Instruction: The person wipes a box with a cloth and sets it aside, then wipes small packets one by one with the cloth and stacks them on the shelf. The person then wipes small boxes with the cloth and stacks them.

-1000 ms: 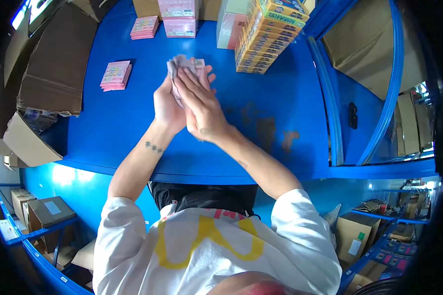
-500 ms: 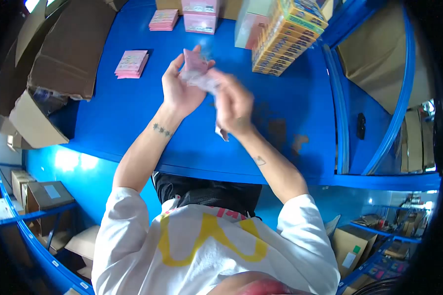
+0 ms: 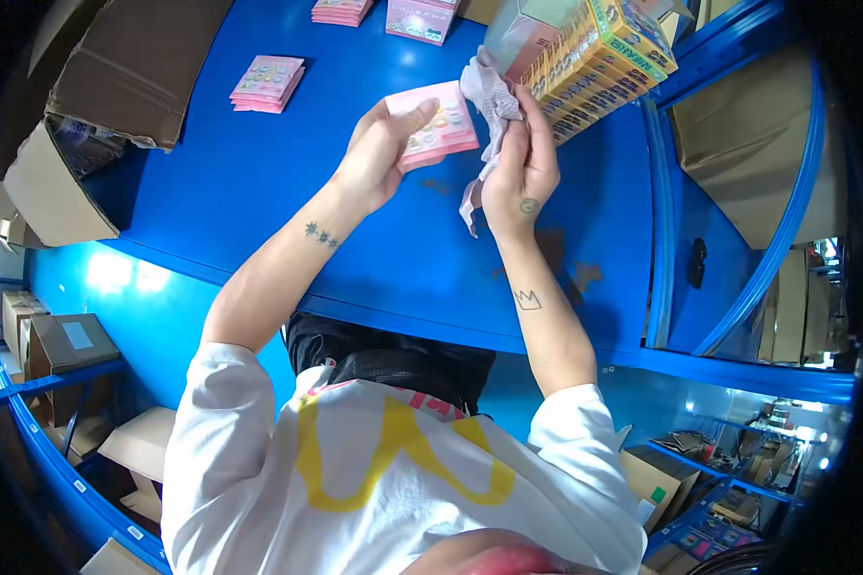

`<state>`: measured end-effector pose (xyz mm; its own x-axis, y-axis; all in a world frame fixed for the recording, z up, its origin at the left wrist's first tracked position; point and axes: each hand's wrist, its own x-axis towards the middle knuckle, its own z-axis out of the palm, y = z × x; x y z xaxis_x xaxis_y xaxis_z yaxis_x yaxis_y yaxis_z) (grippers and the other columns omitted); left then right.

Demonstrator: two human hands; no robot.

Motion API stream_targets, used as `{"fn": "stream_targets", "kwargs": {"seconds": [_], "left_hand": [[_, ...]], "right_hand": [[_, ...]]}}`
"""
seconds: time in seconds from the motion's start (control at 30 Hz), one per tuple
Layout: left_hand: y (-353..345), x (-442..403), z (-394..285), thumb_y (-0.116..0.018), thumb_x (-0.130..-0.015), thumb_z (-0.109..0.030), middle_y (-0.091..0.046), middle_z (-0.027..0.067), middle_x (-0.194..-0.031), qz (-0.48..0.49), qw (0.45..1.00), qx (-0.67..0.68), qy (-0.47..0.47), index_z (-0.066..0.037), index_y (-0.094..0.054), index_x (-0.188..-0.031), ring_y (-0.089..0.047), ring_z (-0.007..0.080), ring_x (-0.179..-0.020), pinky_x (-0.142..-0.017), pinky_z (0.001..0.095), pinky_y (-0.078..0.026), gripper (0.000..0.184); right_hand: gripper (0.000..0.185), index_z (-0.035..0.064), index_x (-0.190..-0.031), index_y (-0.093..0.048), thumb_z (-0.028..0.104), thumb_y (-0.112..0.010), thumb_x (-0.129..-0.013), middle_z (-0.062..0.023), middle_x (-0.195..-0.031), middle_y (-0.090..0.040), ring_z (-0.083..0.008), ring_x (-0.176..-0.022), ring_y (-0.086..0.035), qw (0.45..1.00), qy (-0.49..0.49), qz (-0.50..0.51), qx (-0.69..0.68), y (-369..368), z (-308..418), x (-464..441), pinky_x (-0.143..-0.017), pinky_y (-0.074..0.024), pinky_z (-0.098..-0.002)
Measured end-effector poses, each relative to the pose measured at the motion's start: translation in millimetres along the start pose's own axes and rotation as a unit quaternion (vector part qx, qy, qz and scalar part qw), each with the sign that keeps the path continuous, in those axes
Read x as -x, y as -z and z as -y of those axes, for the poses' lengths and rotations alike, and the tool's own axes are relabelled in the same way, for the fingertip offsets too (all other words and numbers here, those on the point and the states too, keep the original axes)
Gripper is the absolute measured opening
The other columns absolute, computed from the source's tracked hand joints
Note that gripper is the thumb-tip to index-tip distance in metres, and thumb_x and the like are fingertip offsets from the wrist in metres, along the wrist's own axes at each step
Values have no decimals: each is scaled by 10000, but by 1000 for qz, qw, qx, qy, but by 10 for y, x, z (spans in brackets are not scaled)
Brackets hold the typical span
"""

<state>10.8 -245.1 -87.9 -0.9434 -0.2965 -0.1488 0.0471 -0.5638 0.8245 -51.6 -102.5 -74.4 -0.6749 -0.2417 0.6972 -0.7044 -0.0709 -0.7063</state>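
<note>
My left hand (image 3: 379, 153) grips a small stack of pink packets (image 3: 437, 123), thumb on top of their printed face. To its right, my right hand (image 3: 523, 168) holds a crumpled pale cloth (image 3: 492, 101), which hangs down beside the palm. The cloth is close to the right edge of the packets; whether they touch I cannot tell. Another stack of pink packets (image 3: 267, 82) lies on the blue table (image 3: 355, 273) to the left, and a further stack (image 3: 341, 11) lies at the top edge of the view.
Pink boxes (image 3: 420, 19) stand at the back. A tall stack of yellow boxes (image 3: 594, 67) is just beyond my right hand, beside a pale box (image 3: 518, 36). An open cardboard box (image 3: 125, 67) is at the left. A blue frame (image 3: 660, 230) borders the right side.
My hands, earlier pressed together around the cloth, have moved apart. The left now shows the packets with its thumb over them, and the right has carried the cloth up and right. The view has shifted.
</note>
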Motion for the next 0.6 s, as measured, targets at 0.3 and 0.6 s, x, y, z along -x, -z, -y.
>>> {"fn": "stream_targets", "kwargs": {"seconds": [0.3,0.6], "left_hand": [[-107,10,159,-393,-1043,-416,-577,137,-1182,134,961,242,-18,-39,-489,-1238,-563,198,-1110,-933,375,-467,435],[-251,57,106,-370,-1051,-374,-579,141,-1133,74,996,49,-31,-26,-485,-1256,-575,187,-1032,-912,362,-475,419]], "right_hand": [[450,-26,-1339,-503,-73,-479,-892,-222,-1300,-581,-355,-1221,-550,953,206,180,133,-263,-315,71,-987,-474,-417],[421,-40,-1280,-556,-81,-510,-863,-200,-1281,-599,-342,-1187,-576,984,95,88,123,-244,-323,114,-976,-481,-404]]}}
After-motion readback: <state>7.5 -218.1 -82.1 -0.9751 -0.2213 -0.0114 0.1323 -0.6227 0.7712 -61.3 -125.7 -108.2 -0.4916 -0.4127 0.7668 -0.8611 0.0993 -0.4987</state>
